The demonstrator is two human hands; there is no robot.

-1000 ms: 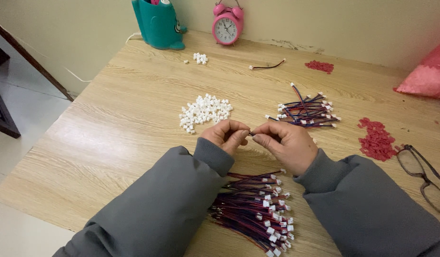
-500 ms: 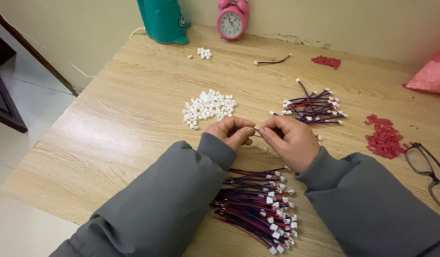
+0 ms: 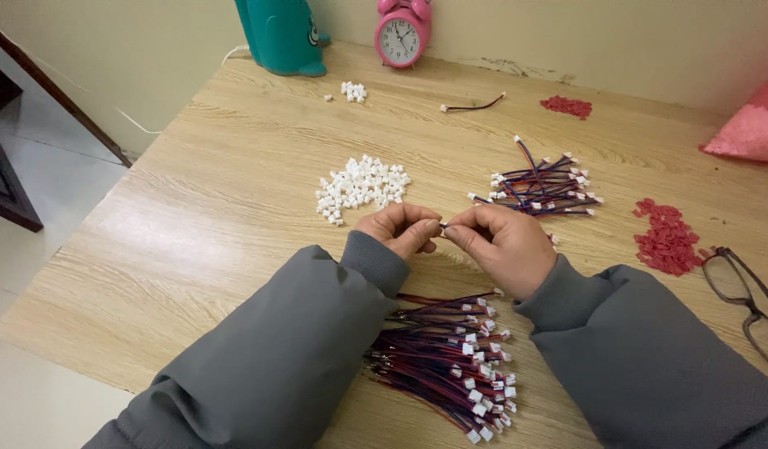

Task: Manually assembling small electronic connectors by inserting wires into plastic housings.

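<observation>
Since half a second ago, both hands have barely shifted, fingertips still pinched together on one small wire piece (image 3: 441, 225) between the left hand (image 3: 398, 230) and right hand (image 3: 502, 247). Nearest, at 6 o'clock, lies a wire bundle (image 3: 446, 357) on the bench (image 3: 193, 216). Farther, white connectors (image 3: 361, 186) sit at 11 o'clock, finished wires (image 3: 540, 185) at 1 o'clock.

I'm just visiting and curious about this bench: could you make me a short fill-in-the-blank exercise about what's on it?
1. The heap of small plastic connector housings beyond the left hand is ____ in colour.
2. The round alarm clock by the wall is ____.
3. The dark-framed ____ lie at the wooden table's right edge.

Missing words: white; pink; glasses
</observation>
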